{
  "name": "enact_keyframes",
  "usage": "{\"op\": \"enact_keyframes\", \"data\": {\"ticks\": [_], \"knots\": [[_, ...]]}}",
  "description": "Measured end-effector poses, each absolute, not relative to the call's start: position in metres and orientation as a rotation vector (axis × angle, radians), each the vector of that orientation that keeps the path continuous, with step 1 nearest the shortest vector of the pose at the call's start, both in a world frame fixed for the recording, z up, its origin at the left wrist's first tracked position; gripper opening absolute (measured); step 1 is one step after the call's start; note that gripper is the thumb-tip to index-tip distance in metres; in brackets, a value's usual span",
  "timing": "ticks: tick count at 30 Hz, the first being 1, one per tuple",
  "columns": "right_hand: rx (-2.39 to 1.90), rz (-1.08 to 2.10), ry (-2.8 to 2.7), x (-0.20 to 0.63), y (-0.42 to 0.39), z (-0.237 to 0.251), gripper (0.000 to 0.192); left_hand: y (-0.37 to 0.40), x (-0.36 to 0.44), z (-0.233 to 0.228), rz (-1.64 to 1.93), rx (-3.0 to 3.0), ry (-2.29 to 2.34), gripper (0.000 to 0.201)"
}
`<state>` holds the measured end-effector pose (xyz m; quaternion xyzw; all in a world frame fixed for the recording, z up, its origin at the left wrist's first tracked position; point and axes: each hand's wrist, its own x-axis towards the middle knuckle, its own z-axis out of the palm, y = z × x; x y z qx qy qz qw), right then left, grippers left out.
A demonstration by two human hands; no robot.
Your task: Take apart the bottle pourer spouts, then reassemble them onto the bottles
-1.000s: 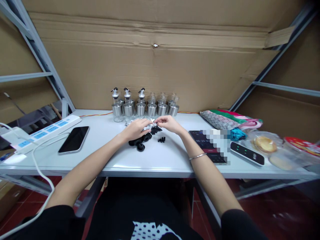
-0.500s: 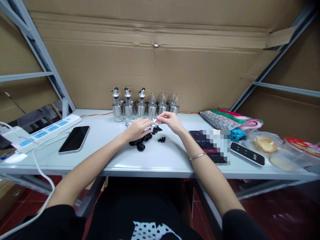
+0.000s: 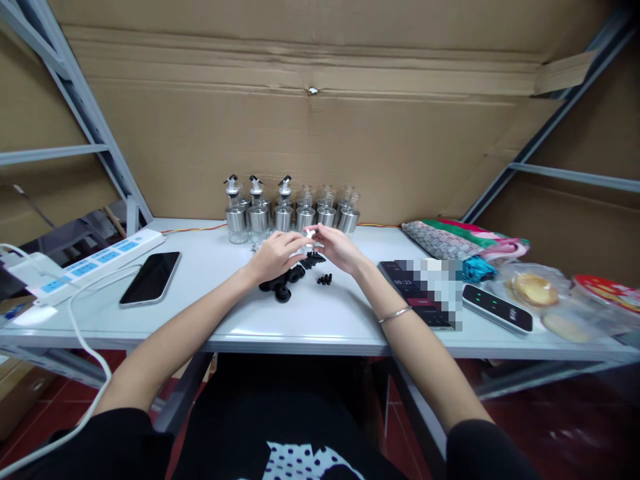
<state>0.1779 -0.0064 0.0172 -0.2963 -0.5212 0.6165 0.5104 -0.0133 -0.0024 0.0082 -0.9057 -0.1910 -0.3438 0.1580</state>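
Bottles (image 3: pixel 293 212) stand in a row behind both hands: three carry black spouts, the rest bare. Left hand (image 3: pixel 274 255) and right hand (image 3: pixel 339 247) pinch one small white part (image 3: pixel 310 235) together. Black parts (image 3: pixel 281 285) lie loose below, unfitted.

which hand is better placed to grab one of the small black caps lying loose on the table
Right, probably. The right hand is directly behind the loose black caps, while the left hand sits farther left over the bigger black parts.
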Motion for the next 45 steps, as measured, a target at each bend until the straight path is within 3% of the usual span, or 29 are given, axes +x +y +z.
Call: {"op": "enact_keyframes", "data": {"ticks": [6, 14, 18, 28, 45], "knots": [[-0.594, 1.732, -1.121, 0.168, -0.01, 0.017, 0.028, -0.004, -0.013, 0.008, -1.013, -2.461, -0.595, 0.029], [-0.633, 1.69, -1.12, 0.175, -0.007, 0.017, 0.024, 0.0, -0.016, 0.011, -1.027, -2.585, -0.864, 0.033], [-0.677, 1.664, -1.152, 0.175, -0.006, 0.015, 0.019, 0.004, -0.021, 0.011, -0.826, -2.654, -1.1, 0.015], [-0.734, 1.736, -1.078, 0.178, -0.006, 0.018, 0.034, 0.002, -0.012, 0.006, -0.294, -2.991, -1.061, 0.021], [-0.811, 1.68, -1.085, 0.181, -0.002, 0.015, 0.03, 0.009, -0.02, 0.006, -0.645, -3.113, -0.947, 0.012]]}}
